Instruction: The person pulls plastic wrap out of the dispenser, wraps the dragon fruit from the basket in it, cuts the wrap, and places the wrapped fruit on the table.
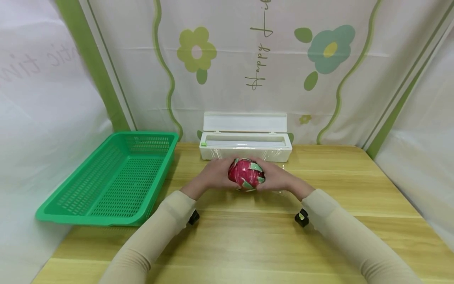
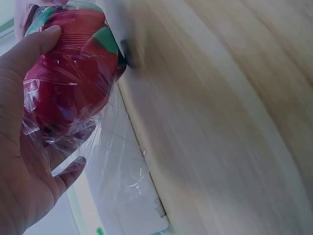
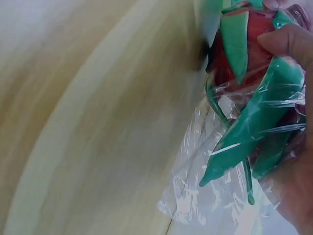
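Both hands hold a red dragon fruit [image 1: 245, 173] with green scales between them, over the table in front of the white dispenser box. My left hand [image 1: 220, 173] grips its left side, thumb laid on the red skin in the left wrist view. On the other side my right hand [image 1: 272, 176] holds it, the thumb pressing near the green scales [image 3: 259, 122]. Clear plastic wrap [image 3: 183, 196] covers much of the fruit and hangs loose past it in both wrist views. From the fruit, wrap stretches toward the box [image 1: 244, 153], whose lid stands raised.
A green perforated basket [image 1: 120, 185] sits at the left of the wooden table [image 1: 248, 244]. Inside the white box lies a pale roll [image 1: 244, 143], with a small green piece [image 1: 203, 144] at its left end. A printed curtain [image 1: 227, 90] hangs right behind.
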`<state>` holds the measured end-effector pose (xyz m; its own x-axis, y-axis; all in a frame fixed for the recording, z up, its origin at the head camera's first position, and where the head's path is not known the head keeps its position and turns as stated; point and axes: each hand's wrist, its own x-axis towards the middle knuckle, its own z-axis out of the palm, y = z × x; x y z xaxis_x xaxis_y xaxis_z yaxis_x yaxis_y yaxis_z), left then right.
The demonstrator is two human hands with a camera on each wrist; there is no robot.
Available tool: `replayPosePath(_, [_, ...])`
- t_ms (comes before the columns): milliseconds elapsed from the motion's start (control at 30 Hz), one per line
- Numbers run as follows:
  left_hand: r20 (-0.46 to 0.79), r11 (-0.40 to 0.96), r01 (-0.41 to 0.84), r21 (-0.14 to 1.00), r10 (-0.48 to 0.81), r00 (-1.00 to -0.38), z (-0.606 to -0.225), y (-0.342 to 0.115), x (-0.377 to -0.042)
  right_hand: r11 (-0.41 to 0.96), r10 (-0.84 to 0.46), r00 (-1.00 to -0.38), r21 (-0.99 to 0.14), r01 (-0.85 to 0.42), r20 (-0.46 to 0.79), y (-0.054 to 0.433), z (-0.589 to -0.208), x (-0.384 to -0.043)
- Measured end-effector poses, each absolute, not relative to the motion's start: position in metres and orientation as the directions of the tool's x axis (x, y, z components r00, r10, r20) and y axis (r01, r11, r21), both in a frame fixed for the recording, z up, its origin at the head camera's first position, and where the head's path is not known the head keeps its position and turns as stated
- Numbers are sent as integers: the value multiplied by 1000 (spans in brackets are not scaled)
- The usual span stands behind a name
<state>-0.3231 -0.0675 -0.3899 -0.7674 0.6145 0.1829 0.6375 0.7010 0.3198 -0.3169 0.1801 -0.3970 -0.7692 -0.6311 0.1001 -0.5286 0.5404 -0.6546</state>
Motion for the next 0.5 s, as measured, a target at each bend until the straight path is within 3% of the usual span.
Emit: replayPosePath(500, [125,703,551,449,562,-818,-387,-62,-325,439,-649,-761,-810,-389,14,193,-404,-330])
